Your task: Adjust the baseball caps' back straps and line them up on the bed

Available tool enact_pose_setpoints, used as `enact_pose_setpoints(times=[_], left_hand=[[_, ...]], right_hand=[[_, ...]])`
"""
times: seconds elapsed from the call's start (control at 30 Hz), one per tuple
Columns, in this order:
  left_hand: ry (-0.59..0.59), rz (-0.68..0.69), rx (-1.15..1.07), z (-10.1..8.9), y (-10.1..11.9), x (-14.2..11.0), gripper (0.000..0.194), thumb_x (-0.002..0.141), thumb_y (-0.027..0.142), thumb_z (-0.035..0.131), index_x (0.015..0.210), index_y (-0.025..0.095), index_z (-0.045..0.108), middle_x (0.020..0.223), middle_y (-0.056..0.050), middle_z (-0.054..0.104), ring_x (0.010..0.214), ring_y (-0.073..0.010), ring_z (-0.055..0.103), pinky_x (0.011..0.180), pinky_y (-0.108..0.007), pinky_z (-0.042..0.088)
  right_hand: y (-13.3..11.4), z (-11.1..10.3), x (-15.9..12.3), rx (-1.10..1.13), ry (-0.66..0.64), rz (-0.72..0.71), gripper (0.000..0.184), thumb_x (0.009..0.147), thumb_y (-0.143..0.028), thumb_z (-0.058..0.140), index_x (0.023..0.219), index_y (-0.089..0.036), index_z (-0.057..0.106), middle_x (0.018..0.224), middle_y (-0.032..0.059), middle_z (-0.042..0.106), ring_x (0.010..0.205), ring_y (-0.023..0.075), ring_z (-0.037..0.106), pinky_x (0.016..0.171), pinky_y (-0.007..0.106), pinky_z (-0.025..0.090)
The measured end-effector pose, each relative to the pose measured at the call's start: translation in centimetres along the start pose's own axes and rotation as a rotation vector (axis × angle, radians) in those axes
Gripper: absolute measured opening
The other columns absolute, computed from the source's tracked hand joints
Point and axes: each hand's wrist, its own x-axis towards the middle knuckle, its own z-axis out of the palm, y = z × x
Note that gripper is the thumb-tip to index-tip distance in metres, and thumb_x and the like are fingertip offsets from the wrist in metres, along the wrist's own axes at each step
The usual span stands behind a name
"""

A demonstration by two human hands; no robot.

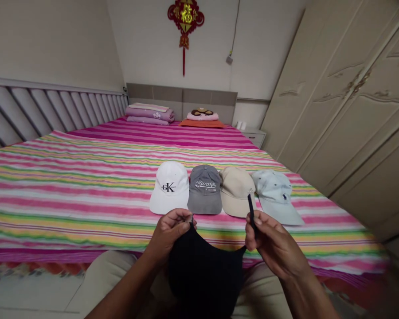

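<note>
The left hand [169, 235] and right hand [275, 248] each pinch a strap end [252, 217] of a black cap [204, 270], which hangs just off the near edge of the striped bed [69, 221]. A thin strap slipping from either pinch could drop the cap onto the lap [101, 277].

A bed with a pink, green and yellow striped bedspread [69, 195] fills the middle of the room, with a grey panelled headboard [166, 94] against the cream back wall [139, 44], folded lilac bedding [149, 114] and a pillow on an orange cushion [202, 123] at its far end, and a small white nightstand [255, 138] just beside it. A red and gold Chinese knot [185, 22] hangs high on that wall beside a thin dangling cable [235, 31], while a padded, slatted grey panel [46, 110] runs along the left side of the bed. Tall cream wardrobe doors [349, 115] with carved handles line the right side, pale floor tiles [29, 292] show at lower left, and soft, even light falls across the room.
</note>
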Motion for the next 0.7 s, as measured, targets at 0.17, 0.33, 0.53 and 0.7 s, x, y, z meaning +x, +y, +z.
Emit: enact_pose_setpoints(times=[0.17, 0.33, 0.53, 0.7], left_hand=[[-0.195, 0.229, 0.236, 0.3, 0.6, 0.0, 0.018, 0.063, 0.02, 0.07, 0.08, 0.016, 0.068, 0.081, -0.005, 0.062, 0.08, -0.0169, 0.056, 0.074, -0.027, 0.04], [-0.253, 0.148, 0.133, 0.5, -0.4, -0.5, 0.019, 0.064, 0.02, 0.069, 0.084, 0.02, 0.067, 0.082, -0.002, 0.059, 0.079, -0.0138, 0.055, 0.072, -0.025, 0.039], [-0.225, 0.046, 0.012, 1.1, -0.8, -0.9, 0.018, 0.062, 0.022, 0.072, 0.079, 0.019, 0.067, 0.077, -0.001, 0.061, 0.072, -0.011, 0.054, 0.066, -0.022, 0.039], [-0.214, 0.049, -0.006, 1.3, -0.9, -0.9, 0.019, 0.06, 0.021, 0.073, 0.079, 0.019, 0.068, 0.076, 0.0, 0.061, 0.07, -0.0094, 0.053, 0.066, -0.021, 0.039]], right_hand=[[0.7, 0.8, -0.6, -0.13, -0.024, 0.054, 0.027, 0.069, -0.04, 0.066, 0.067, -0.015, 0.055, 0.031, -0.0109, 0.034, 0.027, 0.0013, 0.019, 0.034, 0.017, 0.016], [1.4, 2.5, -1.3, -0.307, -0.028, 0.064, 0.031, 0.067, -0.041, 0.067, 0.057, -0.015, 0.053, 0.041, -0.0041, 0.049, 0.036, 0.0052, 0.04, 0.04, 0.018, 0.029], [1.7, 3.9, -1.1, -0.365, 0.0, 0.056, 0.034, 0.07, -0.046, 0.06, 0.059, -0.014, 0.056, 0.035, -0.0082, 0.037, 0.033, 0.003, 0.026, 0.037, 0.018, 0.019], [2.4, 4.4, -0.8, -0.368, -0.024, 0.118, 0.03, 0.067, -0.04, 0.06, 0.052, -0.015, 0.052, 0.036, -0.0062, 0.041, 0.033, 0.0043, 0.031, 0.037, 0.019, 0.02]])
